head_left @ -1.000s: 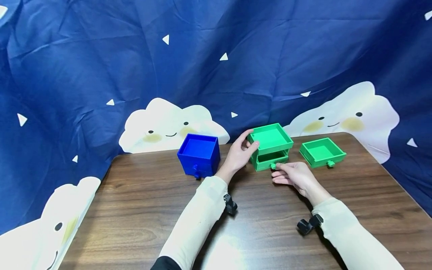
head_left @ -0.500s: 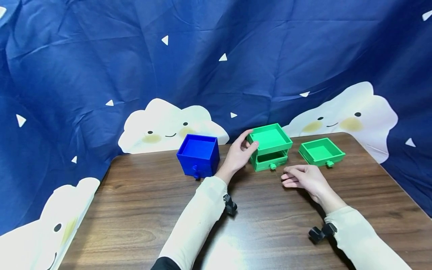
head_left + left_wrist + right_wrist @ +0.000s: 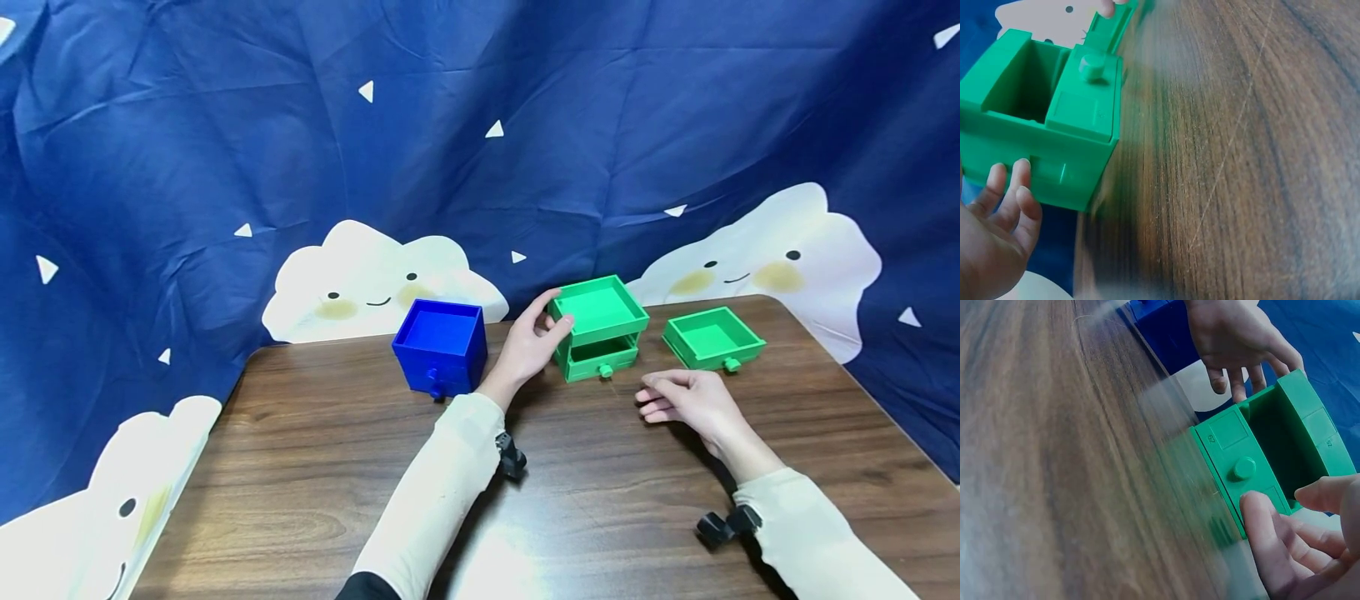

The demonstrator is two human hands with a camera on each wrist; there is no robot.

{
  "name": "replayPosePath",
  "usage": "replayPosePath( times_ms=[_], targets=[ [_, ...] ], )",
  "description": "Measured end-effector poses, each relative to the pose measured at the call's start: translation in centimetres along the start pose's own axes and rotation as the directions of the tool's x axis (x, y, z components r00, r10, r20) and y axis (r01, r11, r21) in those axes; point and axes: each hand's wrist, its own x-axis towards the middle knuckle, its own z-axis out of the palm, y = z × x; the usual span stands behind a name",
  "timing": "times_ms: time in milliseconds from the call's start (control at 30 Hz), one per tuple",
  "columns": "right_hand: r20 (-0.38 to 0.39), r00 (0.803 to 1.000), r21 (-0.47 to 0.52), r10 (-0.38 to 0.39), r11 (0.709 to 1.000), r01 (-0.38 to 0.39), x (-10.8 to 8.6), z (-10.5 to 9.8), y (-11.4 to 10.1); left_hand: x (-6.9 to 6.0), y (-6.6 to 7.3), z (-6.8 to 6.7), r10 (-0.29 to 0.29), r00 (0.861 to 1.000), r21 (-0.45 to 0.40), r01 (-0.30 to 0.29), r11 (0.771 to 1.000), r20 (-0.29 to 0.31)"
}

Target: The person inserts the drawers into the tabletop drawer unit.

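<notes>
Head view: the left hand (image 3: 528, 340), fingers parted against the green cabinet (image 3: 600, 315) on the table (image 3: 315, 467), stands between it and the blue box (image 3: 442, 354) at nine o'clock; right hand (image 3: 696, 405), fingertips apart, four o'clock; separate green drawer (image 3: 712, 340), three.

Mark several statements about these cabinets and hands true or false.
1. The left hand touches the green cabinet. True.
2. The lower drawer is in the green cabinet. True.
3. The right hand grips the lower drawer's knob. False: it holds nothing.
4. The green cabinet's upper opening holds a drawer. False: it is vacant.
5. The loose green drawer stands on the wooden table. True.
6. In the head view, the blue cabinet stands right of the green one. False: it stands left.
</notes>
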Motion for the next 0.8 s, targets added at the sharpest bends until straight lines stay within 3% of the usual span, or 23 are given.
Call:
replayPosePath(
  times_ms=[533,800],
  targets=[
    [-0.1,0.992,-0.055,-0.073,0.996,0.068,-0.8,-1.7,0.2,-0.1,0.1,0.1,-0.005,1.0,-0.008,0.005,1.0,0.004],
    [-0.109,0.989,-0.069,-0.101,0.993,0.094,-0.9,-3.0,0.5,-0.1,-0.1,0.1,-0.006,1.0,-0.015,0.006,1.0,0.0]
  ],
)
